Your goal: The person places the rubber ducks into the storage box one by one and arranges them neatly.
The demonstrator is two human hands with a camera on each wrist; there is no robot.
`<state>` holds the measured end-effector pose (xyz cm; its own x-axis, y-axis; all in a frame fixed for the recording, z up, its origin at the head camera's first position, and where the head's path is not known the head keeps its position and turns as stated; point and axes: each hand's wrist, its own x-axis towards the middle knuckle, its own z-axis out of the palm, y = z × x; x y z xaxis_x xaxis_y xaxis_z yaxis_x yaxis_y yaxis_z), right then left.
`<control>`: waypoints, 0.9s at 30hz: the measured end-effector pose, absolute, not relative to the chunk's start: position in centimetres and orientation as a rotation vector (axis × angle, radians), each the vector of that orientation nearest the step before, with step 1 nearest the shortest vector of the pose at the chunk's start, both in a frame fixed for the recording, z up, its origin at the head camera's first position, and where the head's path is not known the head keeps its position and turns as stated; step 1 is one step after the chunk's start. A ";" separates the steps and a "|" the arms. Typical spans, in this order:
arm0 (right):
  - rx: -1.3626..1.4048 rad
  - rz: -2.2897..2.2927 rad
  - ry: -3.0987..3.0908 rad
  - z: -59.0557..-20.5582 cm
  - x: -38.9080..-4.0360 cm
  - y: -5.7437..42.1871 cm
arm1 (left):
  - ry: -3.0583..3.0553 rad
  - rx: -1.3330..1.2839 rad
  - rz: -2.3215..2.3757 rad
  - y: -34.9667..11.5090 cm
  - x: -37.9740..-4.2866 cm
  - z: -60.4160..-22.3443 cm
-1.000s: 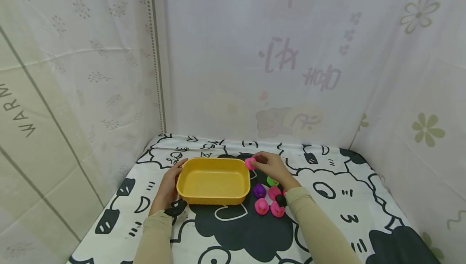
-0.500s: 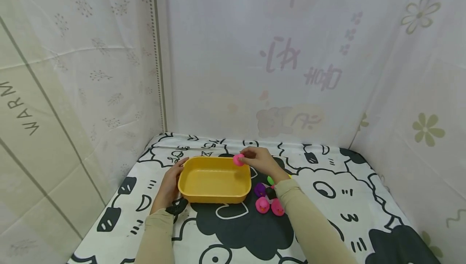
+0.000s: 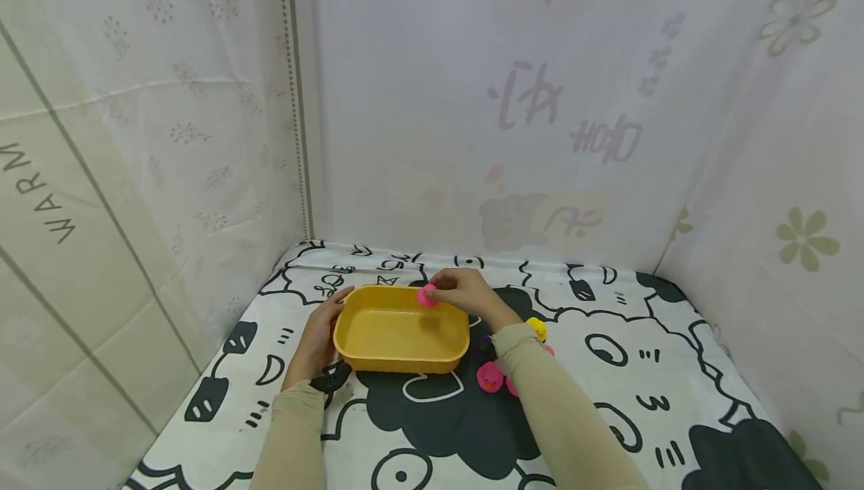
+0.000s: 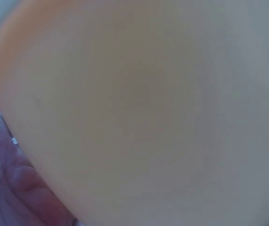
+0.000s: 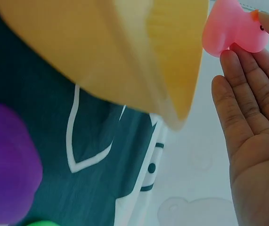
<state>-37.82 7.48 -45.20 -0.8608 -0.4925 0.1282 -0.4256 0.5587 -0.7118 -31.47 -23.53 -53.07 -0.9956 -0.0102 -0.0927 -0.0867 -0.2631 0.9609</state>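
Observation:
A yellow plastic tray (image 3: 403,366) sits on the patterned cloth, its inside bare in the head view. My left hand (image 3: 317,340) holds its left side, fingertips at the far left corner. In the left wrist view the blurred tray wall (image 4: 139,117) hides most of that hand (image 4: 19,181). Over the far right part of the tray, my right hand (image 3: 468,295) pinches a pink rubber duck (image 3: 427,296) between thumb and fingertips. The right wrist view shows this duck (image 5: 231,28) with its orange beak near the thumb of the hand (image 5: 259,127).
Right of the tray lies a group of small ducks: a pink one (image 3: 490,377), a yellow one (image 3: 537,328) and others partly hidden by my right sleeve (image 3: 560,400). A purple duck (image 5: 9,165) is close in the right wrist view. Hanging cloth walls (image 3: 459,115) surround the table.
My right hand has carried the pink duck leftward from the tray's far right corner to over its inside. The right forearm now covers more of the ducks. The left hand stays on the tray.

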 end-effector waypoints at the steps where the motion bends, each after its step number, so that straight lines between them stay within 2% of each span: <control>1: -0.793 -1.183 2.705 -45.1 -37.9 7.3 | 1.877 -0.119 2.455 -23.5 -31.6 -52.9; 13: -0.787 -1.194 2.637 -44.7 -37.9 4.7 | 1.873 -0.110 2.445 -23.4 -31.8 -52.9; 27: -0.872 -1.104 2.534 -46.2 -38.1 1.3 | 1.860 -0.168 2.425 -23.2 -31.8 -52.9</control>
<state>-38.11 1.29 -46.23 -0.7921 -0.6101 0.0151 -0.4265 0.5356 -0.7289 -31.75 -23.22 -52.93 -0.9907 -0.0025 -0.1361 -0.1308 -0.2594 0.9569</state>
